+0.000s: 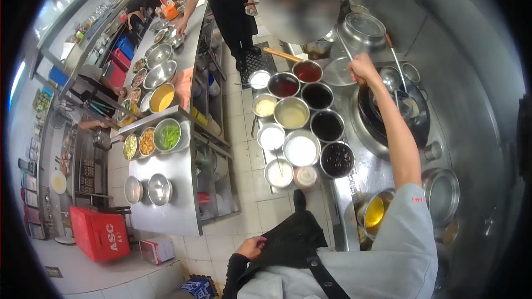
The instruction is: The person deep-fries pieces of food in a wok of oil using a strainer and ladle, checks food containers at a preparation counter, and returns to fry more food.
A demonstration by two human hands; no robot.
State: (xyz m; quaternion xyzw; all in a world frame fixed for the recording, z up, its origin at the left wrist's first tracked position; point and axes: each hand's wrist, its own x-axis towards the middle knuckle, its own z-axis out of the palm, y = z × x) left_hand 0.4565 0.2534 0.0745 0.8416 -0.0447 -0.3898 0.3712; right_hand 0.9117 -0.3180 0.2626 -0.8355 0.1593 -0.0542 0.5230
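My right hand [363,70] is closed around the handle of a long metal utensil [344,43], above the near edge of a dark wok [418,124] on the stove. A ladle [390,79] rests over the wok. Low beside my black apron [293,243], my left hand [252,247] has its fingers curled; something small and reddish shows at the fingertips, too small to name. Between the two hands stand several steel pots, among them one of white powder [301,148], one of dark sauce [337,159] and one of red liquid [307,71].
A person in a black apron [224,14] stands at the far end of the aisle. On the left, a steel counter [166,210] bears bowls, one with green vegetables [167,134]. Yellow oil [375,213] fills a pot near my right elbow. A red crate [100,233] sits at lower left.
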